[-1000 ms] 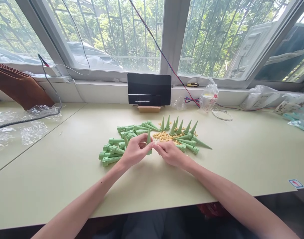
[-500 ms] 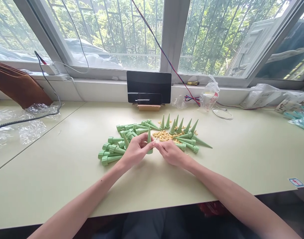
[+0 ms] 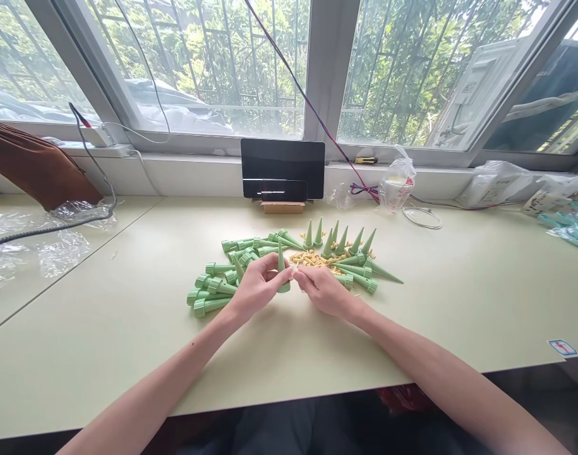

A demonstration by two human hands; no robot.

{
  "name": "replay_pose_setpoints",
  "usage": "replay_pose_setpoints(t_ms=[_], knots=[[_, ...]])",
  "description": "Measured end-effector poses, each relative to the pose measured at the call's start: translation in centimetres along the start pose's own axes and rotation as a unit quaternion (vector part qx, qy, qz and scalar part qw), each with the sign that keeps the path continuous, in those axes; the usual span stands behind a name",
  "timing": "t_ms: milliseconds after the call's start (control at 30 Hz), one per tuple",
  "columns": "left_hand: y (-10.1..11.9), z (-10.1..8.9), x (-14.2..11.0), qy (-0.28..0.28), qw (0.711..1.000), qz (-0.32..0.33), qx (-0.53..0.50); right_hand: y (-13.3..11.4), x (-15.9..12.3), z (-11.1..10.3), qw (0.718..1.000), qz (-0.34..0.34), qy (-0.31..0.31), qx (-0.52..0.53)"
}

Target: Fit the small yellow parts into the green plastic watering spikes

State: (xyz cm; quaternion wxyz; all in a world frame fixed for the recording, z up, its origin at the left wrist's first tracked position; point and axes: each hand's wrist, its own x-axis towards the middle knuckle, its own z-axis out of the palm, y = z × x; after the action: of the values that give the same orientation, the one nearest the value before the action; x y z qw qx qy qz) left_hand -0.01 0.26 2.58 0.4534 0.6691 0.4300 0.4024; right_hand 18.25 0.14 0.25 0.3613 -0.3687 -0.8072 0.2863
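My left hand (image 3: 261, 284) is closed around a green plastic cone spike (image 3: 282, 265), which stands point up with a slight lean to the left. Close beside it, my right hand (image 3: 323, 289) is pinched on a small pale piece (image 3: 295, 270), mostly covered by the fingertips. Loose yellow pegs (image 3: 310, 258) lie in a heap just beyond both hands. More green spikes (image 3: 213, 285) lie in a pile left of my left hand, one of them upright. Beyond the pegs, several spikes (image 3: 342, 240) stand point up, and others (image 3: 362, 270) lie to the right.
A dark tablet (image 3: 283, 161) with a phone before it stands on a cardboard holder (image 3: 282, 207) at the back. A bagged cup (image 3: 397, 186) and a coiled white cable (image 3: 422, 218) are right of it. Clear plastic wrap (image 3: 64, 249) and a brown bag (image 3: 37, 164) occupy the left.
The spike in my left hand has tipped slightly left. My right fingertips have drawn a little away from it, and the small pale piece shows more between them.
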Motion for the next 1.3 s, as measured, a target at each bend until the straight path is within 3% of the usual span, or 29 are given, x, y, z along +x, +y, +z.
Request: replay_pose_setpoints(t_ms=[267,600,900,1300], knots=[[-0.17,0.11,-0.14,0.003,0.999,0.03,0.011,0.16,-0.08,0.05,1.0,0.008,-0.009,0.004],[0.31,0.12,-0.14,0.016,1.0,0.0,-0.007,0.05,0.06,0.01,1.0,0.011,0.015,0.003],[0.21,0.14,-0.31,0.007,1.0,0.027,0.009,0.13,0.12,0.03,1.0,0.001,-0.003,0.011],[0.45,0.14,-0.17,0.02,1.0,0.009,-0.011,-0.21,0.03,-0.18,1.0,0.0,-0.011,0.006]])
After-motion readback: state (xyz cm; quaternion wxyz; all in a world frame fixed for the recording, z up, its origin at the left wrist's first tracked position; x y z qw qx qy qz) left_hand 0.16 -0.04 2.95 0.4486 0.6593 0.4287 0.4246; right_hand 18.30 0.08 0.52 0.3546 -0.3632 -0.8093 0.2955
